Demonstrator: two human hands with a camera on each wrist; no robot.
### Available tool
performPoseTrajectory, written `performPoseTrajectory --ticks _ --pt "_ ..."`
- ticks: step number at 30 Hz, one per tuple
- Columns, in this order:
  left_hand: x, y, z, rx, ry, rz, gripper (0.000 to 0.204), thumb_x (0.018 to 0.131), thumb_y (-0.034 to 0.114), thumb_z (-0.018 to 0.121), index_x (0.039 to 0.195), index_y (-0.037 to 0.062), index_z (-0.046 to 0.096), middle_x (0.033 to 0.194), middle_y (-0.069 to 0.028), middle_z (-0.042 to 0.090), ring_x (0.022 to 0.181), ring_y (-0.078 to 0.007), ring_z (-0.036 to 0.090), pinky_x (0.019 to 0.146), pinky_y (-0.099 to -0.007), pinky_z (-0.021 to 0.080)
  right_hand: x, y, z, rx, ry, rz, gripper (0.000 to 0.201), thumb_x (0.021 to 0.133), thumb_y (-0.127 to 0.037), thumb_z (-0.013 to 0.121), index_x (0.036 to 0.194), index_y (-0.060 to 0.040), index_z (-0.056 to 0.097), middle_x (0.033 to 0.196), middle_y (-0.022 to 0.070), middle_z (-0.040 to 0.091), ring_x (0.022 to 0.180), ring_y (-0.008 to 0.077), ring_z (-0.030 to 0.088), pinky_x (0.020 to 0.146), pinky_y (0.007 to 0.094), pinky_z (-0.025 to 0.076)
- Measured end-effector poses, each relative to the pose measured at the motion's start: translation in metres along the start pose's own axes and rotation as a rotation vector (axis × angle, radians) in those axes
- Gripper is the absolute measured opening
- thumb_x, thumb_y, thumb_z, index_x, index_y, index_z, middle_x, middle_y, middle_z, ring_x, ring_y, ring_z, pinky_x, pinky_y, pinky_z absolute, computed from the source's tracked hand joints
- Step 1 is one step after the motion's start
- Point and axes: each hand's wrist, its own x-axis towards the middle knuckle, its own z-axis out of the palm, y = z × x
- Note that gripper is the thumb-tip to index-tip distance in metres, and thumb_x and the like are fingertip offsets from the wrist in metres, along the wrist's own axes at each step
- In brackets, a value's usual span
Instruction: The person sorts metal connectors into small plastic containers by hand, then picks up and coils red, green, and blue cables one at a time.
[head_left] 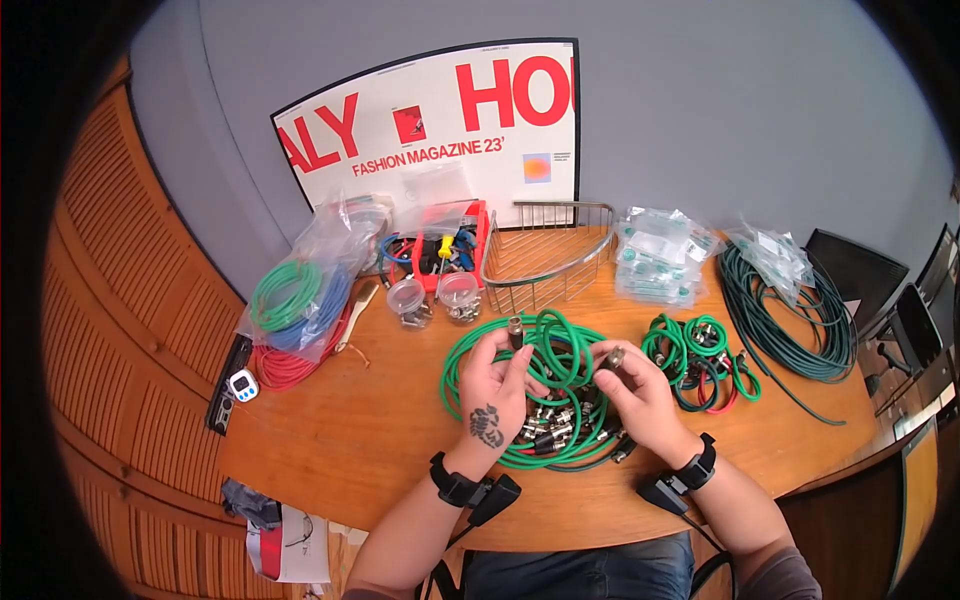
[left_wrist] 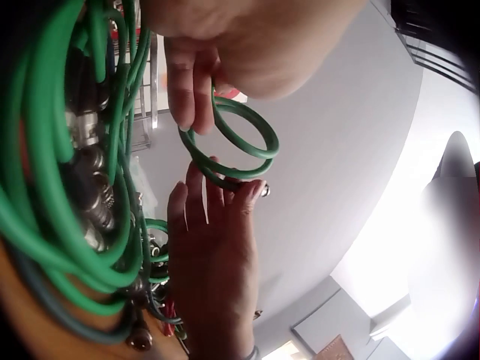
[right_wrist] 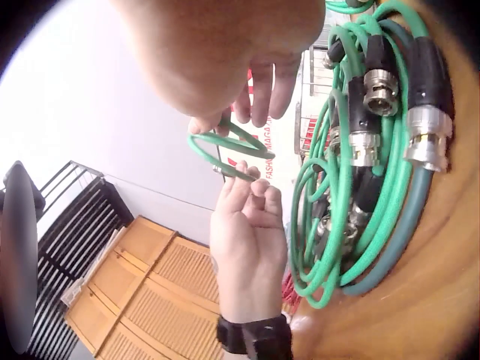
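A short green cable (left_wrist: 273,147) is coiled in loops between my two hands, held above the table. My left hand (head_left: 490,392) pinches one end, where a dark-sleeved metal BNC connector (head_left: 516,332) points up past the thumb. At the other end, another BNC connector (head_left: 615,357) sticks out from the thumb and fingers of my right hand (head_left: 640,396). Beneath both hands lies a large coil of green cables (head_left: 452,352), with many metal connectors (head_left: 548,438) heaped in its middle.
To the right sit a smaller cable bundle (head_left: 664,338) and a dark green coil (head_left: 840,350). Behind are a wire basket (head_left: 548,283), bagged parts (head_left: 655,270), a red bin (head_left: 425,275) and small tubs (head_left: 407,296). Bagged cables (head_left: 285,295) lie left.
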Motion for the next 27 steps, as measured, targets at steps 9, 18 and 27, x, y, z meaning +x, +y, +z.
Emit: performPoseTrajectory --ticks 9,18,27 --pt "-0.003 -0.004 0.004 0.178 0.039 0.110 0.020 0.099 0.002 0.052 0.117 -0.0047 0.047 0.104 -0.0113 0.060 0.064 -0.0180 0.068 0.052 -0.0258 0.055 0.001 -0.001 -0.002 0.599 -0.041 0.381 0.029 0.103 -0.021 0.053 0.119 0.0015 0.058 0.108 0.0080 0.068 0.098 0.0149 0.065 0.086 0.0311 0.055" --pt "-0.006 -0.005 0.002 0.296 -0.014 0.127 0.020 0.098 0.003 0.054 0.116 -0.0043 0.051 0.094 -0.0108 0.065 0.059 -0.0148 0.066 0.049 -0.0249 0.052 0.001 0.002 0.000 0.451 0.109 0.366 0.015 0.100 -0.018 0.059 0.094 -0.0039 0.060 0.086 0.0009 0.067 0.077 0.0069 0.062 0.069 0.0240 0.051" --pt "0.000 -0.002 -0.011 0.777 0.006 0.508 0.025 0.095 0.000 0.055 0.120 -0.0004 0.055 0.092 -0.0163 0.064 0.058 -0.0193 0.064 0.054 -0.0319 0.050 0.006 -0.001 -0.005 0.419 0.184 0.448 0.020 0.103 -0.022 0.055 0.091 -0.0062 0.055 0.077 -0.0017 0.061 0.064 0.0053 0.054 0.059 0.0198 0.043"
